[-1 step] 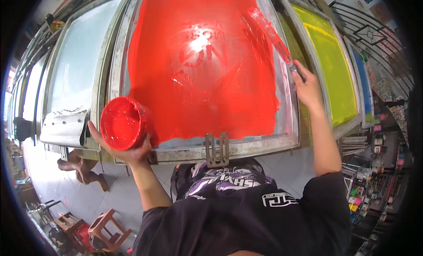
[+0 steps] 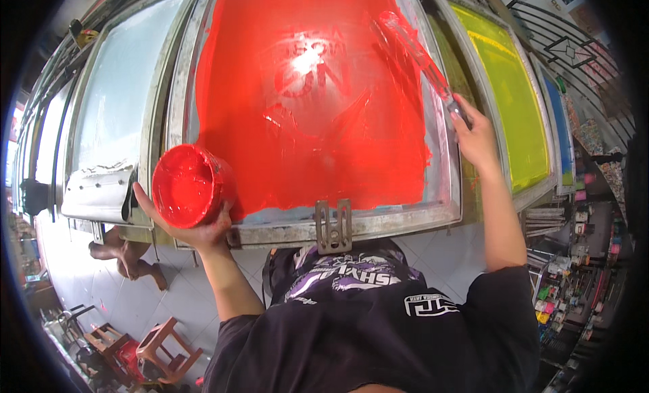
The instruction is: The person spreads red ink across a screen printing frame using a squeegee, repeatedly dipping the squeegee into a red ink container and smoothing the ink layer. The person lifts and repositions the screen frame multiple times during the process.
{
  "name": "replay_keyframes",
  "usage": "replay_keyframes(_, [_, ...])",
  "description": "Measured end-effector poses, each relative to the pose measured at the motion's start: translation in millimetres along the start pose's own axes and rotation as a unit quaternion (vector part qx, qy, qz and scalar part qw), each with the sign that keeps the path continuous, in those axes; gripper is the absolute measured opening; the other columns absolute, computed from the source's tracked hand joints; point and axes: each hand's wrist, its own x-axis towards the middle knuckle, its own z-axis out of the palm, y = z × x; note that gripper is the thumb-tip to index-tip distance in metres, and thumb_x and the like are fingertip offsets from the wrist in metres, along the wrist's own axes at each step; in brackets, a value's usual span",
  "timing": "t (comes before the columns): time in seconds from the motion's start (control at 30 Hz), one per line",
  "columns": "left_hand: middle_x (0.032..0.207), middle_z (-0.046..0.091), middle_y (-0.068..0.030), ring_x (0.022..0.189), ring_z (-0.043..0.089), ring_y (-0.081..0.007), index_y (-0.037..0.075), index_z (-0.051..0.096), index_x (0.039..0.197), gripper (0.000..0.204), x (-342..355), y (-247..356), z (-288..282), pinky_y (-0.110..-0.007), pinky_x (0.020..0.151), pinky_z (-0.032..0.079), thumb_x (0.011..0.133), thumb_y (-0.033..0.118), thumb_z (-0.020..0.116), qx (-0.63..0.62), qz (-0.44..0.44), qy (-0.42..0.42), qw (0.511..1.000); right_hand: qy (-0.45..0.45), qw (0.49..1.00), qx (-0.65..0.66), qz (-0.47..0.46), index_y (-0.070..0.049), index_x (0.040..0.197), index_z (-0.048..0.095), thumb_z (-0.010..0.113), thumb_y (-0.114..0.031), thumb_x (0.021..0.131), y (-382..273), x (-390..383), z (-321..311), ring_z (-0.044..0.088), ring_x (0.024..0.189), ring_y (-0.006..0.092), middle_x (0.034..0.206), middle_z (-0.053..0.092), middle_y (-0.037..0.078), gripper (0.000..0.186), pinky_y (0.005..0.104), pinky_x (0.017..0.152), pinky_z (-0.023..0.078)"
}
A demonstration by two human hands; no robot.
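In the head view, my left hand [image 2: 209, 234] holds a round tub of red paint [image 2: 184, 183] over the lower-left corner of a metal-framed screen [image 2: 378, 224]. Thick red paint [image 2: 270, 163] coats most of its mesh, with faint lettering showing through. My right hand [image 2: 473, 139] is closed round the handle of a long, red-smeared spatula [image 2: 422, 61], whose blade reaches up and leftward across the screen's upper-right part. A slotted metal bracket [image 2: 333, 227] is fixed on the screen's front edge.
A pale screen [image 2: 118, 102] with a metal strip stands at left, yellow [image 2: 503, 102] and blue [image 2: 561, 129] screens at right. Another person's bare legs [image 2: 132, 261] show below left, above stools [image 2: 162, 345]. Crowded racks [image 2: 568, 305] stand lower right, metal railings [image 2: 574, 55] upper right.
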Motion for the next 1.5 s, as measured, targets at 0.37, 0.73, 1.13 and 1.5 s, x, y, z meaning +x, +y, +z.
replay_keyframes(0.37, [0.125,0.044,-0.0134,0.113,0.049,-0.0286,0.000,0.024,0.137,0.117,0,0,10,-0.042,0.098,0.043,0.042,0.027,0.085,-0.012,0.009,0.017,1.000,-0.066,0.997,-0.005,0.045,-0.008,0.130,0.048,0.054,-0.006,0.088,10,-84,-80,0.045,0.060,0.0048,0.078,0.052,-0.002,0.042,0.0193,0.051,0.038])
replay_keyframes(0.73, [0.135,0.034,-0.0132,0.118,0.045,-0.0288,0.000,0.026,0.137,0.109,1,-11,8,-0.043,0.100,0.041,0.047,0.026,0.082,0.007,0.045,0.007,0.999,0.020,0.973,0.200,0.110,0.004,0.124,0.047,0.059,-0.008,0.086,3,-106,-46,0.056,0.068,0.0100,0.093,0.062,0.009,0.042,0.0222,0.057,0.044])
replay_keyframes(1.13, [0.137,0.032,-0.0142,0.120,0.043,-0.0282,0.000,0.025,0.138,0.111,2,10,14,-0.041,0.101,0.037,0.045,0.029,0.079,0.046,0.042,-0.008,0.998,0.118,0.954,0.265,0.074,0.004,0.118,0.051,0.066,-0.013,0.082,12,-68,-50,0.056,0.062,0.0100,0.081,0.062,0.007,0.042,0.0209,0.054,0.042])
replay_keyframes(1.5, [0.127,0.044,-0.0123,0.116,0.047,-0.0261,0.002,0.015,0.141,0.123,-66,127,123,-0.040,0.098,0.038,0.053,0.061,0.077,-0.293,-0.045,-0.266,0.917,0.303,0.866,0.384,0.106,0.006,0.120,0.047,0.064,-0.012,0.084,62,-162,-88,0.058,0.060,0.0128,0.082,0.063,0.011,0.044,0.0226,0.052,0.044])
